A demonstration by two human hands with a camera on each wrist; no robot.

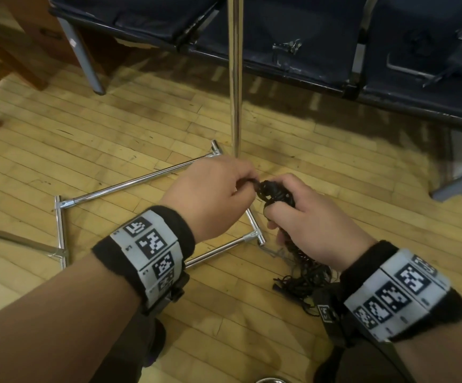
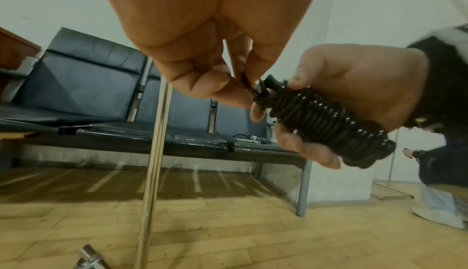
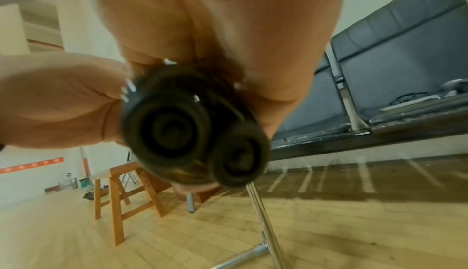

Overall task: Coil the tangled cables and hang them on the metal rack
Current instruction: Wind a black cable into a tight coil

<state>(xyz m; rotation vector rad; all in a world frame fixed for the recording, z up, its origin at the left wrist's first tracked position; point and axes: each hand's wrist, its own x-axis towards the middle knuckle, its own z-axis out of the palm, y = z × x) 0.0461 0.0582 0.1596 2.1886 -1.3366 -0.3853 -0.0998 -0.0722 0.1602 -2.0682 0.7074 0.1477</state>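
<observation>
My right hand (image 1: 301,214) grips a tight bundle of coiled black cable (image 1: 275,193), seen as stacked black turns (image 2: 326,121) in the left wrist view and end-on as dark rings (image 3: 192,131) in the right wrist view. My left hand (image 1: 224,186) pinches the cable's loose end at the top of the bundle (image 2: 249,85). A pile of tangled black cables (image 1: 307,280) lies on the floor under my right wrist. The chrome rack's upright pole (image 1: 235,78) rises just beyond my hands, and its base frame (image 1: 113,189) lies on the floor to the left.
A row of dark padded seats (image 1: 321,42) on grey legs stands behind the pole. Small items lie on the seats (image 1: 287,47). A wooden piece of furniture (image 1: 6,59) is at far left, and a wooden stool (image 3: 119,197) shows in the right wrist view. The floor is wood planks.
</observation>
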